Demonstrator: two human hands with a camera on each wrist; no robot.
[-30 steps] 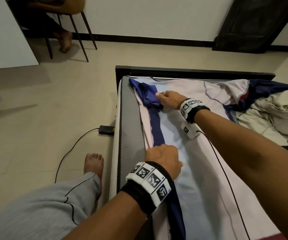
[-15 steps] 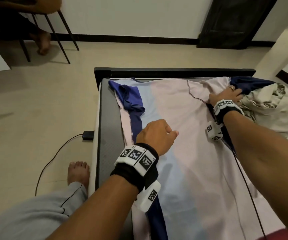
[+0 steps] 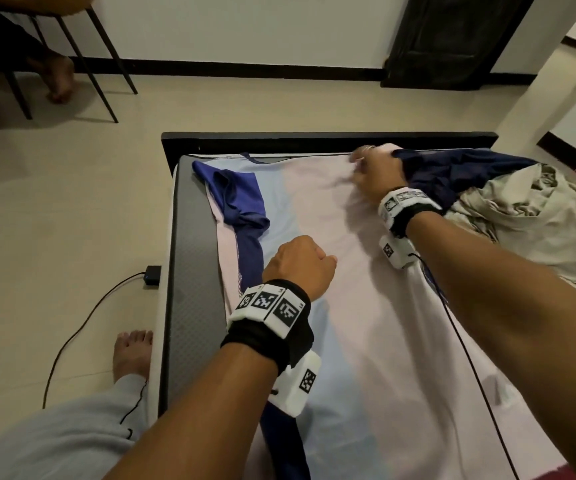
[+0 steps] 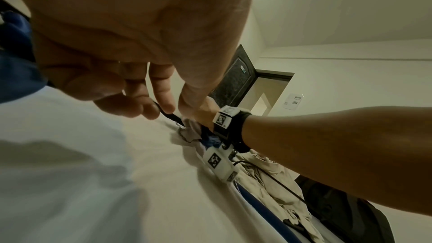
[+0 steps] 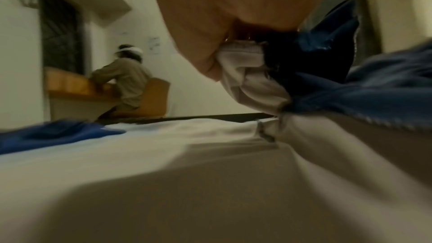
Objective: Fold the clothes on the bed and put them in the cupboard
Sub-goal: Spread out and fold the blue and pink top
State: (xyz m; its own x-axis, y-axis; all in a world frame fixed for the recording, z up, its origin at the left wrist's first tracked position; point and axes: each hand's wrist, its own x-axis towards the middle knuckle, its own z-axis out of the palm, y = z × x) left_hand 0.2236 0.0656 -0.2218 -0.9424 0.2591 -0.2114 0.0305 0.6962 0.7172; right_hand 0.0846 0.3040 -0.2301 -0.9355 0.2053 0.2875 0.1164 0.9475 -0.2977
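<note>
A pale pink and light blue shirt [image 3: 335, 230] with dark blue trim lies spread flat on the bed [image 3: 314, 138]. Its left blue sleeve [image 3: 238, 199] is folded in over the body. My right hand [image 3: 376, 174] is at the far right corner and grips the bunched right sleeve [image 5: 245, 73], white and navy cloth squeezed in the fist [image 5: 222, 25]. My left hand [image 3: 300, 265] hovers just above the middle of the shirt. Its fingers [image 4: 140, 95] hang loosely curled and hold nothing.
A heap of beige and navy clothes [image 3: 529, 220] lies on the bed's right side. The grey mattress edge [image 3: 189, 271] runs along the left. On the floor lie a charger [image 3: 152, 274] and its cable. A chair [image 3: 106, 74] stands far left, a dark door [image 3: 452, 39] behind.
My right hand left the folded left sleeve, crossed to the right and took hold of the right sleeve. My left hand lifted off the left edge and moved toward the shirt's middle.
</note>
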